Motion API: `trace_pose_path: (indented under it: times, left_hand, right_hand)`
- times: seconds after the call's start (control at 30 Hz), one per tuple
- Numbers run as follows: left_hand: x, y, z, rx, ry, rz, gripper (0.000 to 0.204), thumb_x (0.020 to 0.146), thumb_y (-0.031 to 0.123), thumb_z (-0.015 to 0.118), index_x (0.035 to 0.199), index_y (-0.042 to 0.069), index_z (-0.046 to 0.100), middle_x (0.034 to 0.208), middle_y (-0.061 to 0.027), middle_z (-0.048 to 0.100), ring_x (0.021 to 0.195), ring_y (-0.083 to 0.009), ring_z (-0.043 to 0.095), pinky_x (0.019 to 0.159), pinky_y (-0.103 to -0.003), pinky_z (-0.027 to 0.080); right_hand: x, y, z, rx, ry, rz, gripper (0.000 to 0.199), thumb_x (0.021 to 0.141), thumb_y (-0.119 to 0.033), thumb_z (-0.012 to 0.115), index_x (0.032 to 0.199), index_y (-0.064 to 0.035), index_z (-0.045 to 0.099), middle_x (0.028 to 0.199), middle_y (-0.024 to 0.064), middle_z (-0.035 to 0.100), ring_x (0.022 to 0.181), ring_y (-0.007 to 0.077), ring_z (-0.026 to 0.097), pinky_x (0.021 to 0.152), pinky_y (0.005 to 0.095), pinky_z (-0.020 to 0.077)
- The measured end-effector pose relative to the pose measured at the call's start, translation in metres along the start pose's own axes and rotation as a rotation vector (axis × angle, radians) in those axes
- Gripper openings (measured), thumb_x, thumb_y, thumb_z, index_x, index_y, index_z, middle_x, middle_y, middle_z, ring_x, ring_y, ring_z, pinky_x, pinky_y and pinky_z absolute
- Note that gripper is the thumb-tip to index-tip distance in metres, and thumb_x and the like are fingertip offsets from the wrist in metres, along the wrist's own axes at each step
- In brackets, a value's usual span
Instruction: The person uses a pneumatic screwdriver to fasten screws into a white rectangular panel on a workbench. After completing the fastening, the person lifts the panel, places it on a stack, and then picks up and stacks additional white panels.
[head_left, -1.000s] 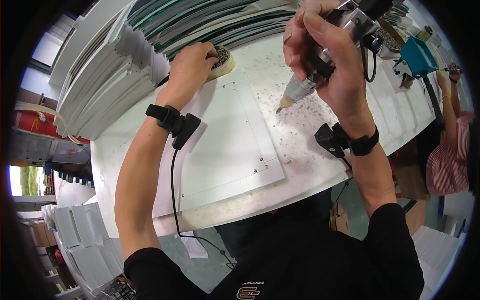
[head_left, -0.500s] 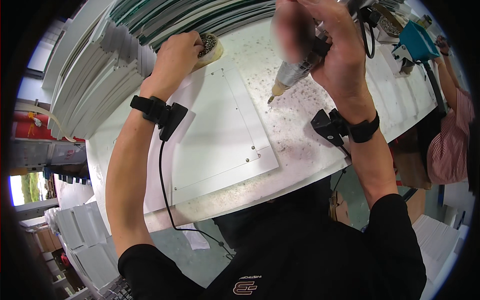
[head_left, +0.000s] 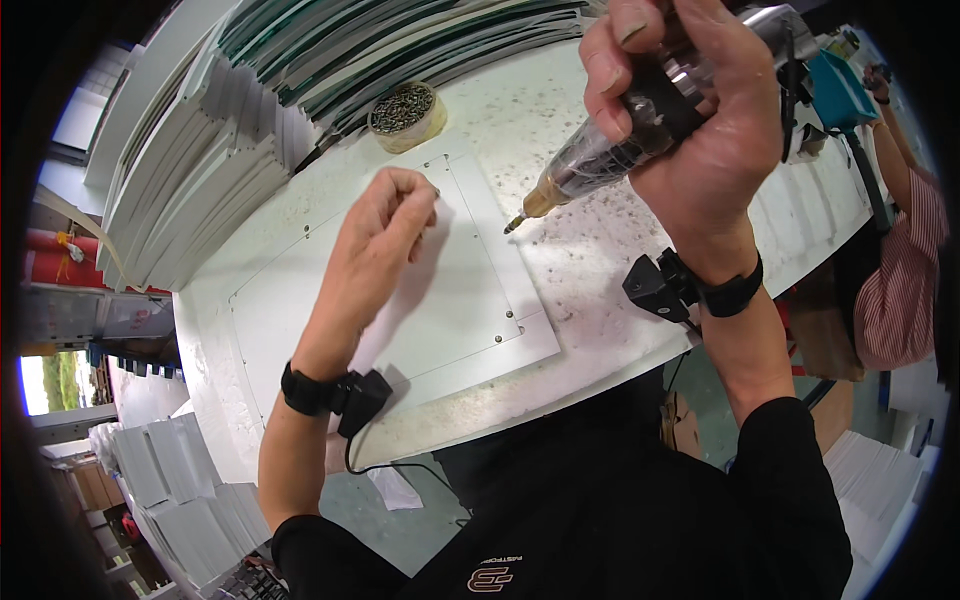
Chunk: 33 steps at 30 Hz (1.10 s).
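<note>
A white panel (head_left: 455, 300) lies flat on the worktable, with several small screws set along its thin line. Over its upper part is my left hand (head_left: 385, 225), fingers curled and pinched together; a tiny dark screw (head_left: 436, 192) shows at the fingertips. My right hand (head_left: 720, 140) is wrapped round a powered screwdriver (head_left: 585, 170). The driver's bit points down and left, just past the panel's right edge, apart from my left hand. Beyond the panel stands a round tub (head_left: 428, 132) full of small screws.
Stacks of white panels (head_left: 190, 190) and green-edged sheets (head_left: 330, 45) line the left and far sides. Dark specks dot the white worktable (head_left: 600, 270). A teal bin (head_left: 838, 90) stands far right, near another person's arm (head_left: 893, 155). A cable hangs from my left wrist.
My left hand has left the screw tub and come back over the panel. My right hand has brought the screwdriver nearer, its bit now closer to the panel's right edge.
</note>
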<state>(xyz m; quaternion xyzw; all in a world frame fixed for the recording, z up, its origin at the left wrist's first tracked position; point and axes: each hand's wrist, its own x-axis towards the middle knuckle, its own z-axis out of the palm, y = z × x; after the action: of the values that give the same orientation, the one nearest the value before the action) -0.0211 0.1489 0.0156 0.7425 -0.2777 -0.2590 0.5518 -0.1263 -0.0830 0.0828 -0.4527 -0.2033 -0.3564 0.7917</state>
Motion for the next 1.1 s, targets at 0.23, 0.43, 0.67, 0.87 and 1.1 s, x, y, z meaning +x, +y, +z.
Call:
trace_pose_path:
  times: [0.23, 0.43, 0.67, 0.87, 1.1]
  left_hand:
    - [-0.04, -0.01, 0.02, -0.655, -0.14, -0.215, 0.013, 0.106, 0.016, 0.059, 0.112, 0.005, 0.054, 0.095, -0.0034, 0.057, 0.082, -0.0085, 0.054, 0.067, -0.025, 0.053]
    - [-0.044, -0.018, 0.018, -0.741, -0.181, -0.213, 0.014, 0.107, 0.017, 0.057, 0.113, 0.005, 0.053, 0.094, -0.0029, 0.057, 0.082, -0.0087, 0.054, 0.067, -0.024, 0.053]
    - [-0.044, -0.02, 0.019, -0.755, -0.193, -0.203, 0.012, 0.108, 0.017, 0.055, 0.112, 0.005, 0.054, 0.094, -0.0032, 0.057, 0.081, -0.0086, 0.054, 0.067, -0.025, 0.053]
    - [-0.044, -0.02, 0.019, -0.756, -0.196, -0.205, 0.012, 0.108, 0.016, 0.054, 0.112, 0.005, 0.054, 0.094, -0.0036, 0.058, 0.079, -0.0084, 0.055, 0.068, -0.024, 0.052]
    - [-0.039, -0.018, 0.021, -0.37, -0.049, -0.048, 0.013, 0.106, 0.015, 0.058, 0.11, 0.003, 0.06, 0.094, -0.0022, 0.058, 0.075, -0.0087, 0.053, 0.069, -0.024, 0.049]
  right_hand:
    - [-0.002, 0.005, 0.017, 0.118, 0.122, -0.012, 0.029, 0.107, -0.032, 0.051, 0.091, -0.0076, 0.049, 0.076, 0.0031, 0.056, 0.064, 0.0192, 0.062, 0.041, 0.0279, 0.0453]
    - [-0.005, 0.0, 0.039, 0.12, 0.179, 0.028, 0.028, 0.107, -0.033, 0.051, 0.092, -0.009, 0.049, 0.076, 0.0029, 0.056, 0.064, 0.0192, 0.062, 0.041, 0.0278, 0.0456]
    - [-0.005, 0.006, 0.033, 0.082, 0.108, -0.001, 0.029, 0.107, -0.033, 0.051, 0.092, -0.0086, 0.049, 0.075, 0.0035, 0.057, 0.064, 0.0196, 0.063, 0.041, 0.028, 0.0458]
    - [-0.005, 0.007, 0.035, 0.155, 0.134, 0.032, 0.028, 0.107, -0.032, 0.051, 0.094, -0.0076, 0.05, 0.075, 0.0044, 0.057, 0.064, 0.02, 0.063, 0.04, 0.0279, 0.046]
    - [0.005, 0.013, 0.032, 0.059, -0.04, 0.067, 0.032, 0.107, -0.034, 0.052, 0.09, -0.0067, 0.05, 0.072, 0.0057, 0.057, 0.058, 0.0167, 0.06, 0.042, 0.0259, 0.0453]
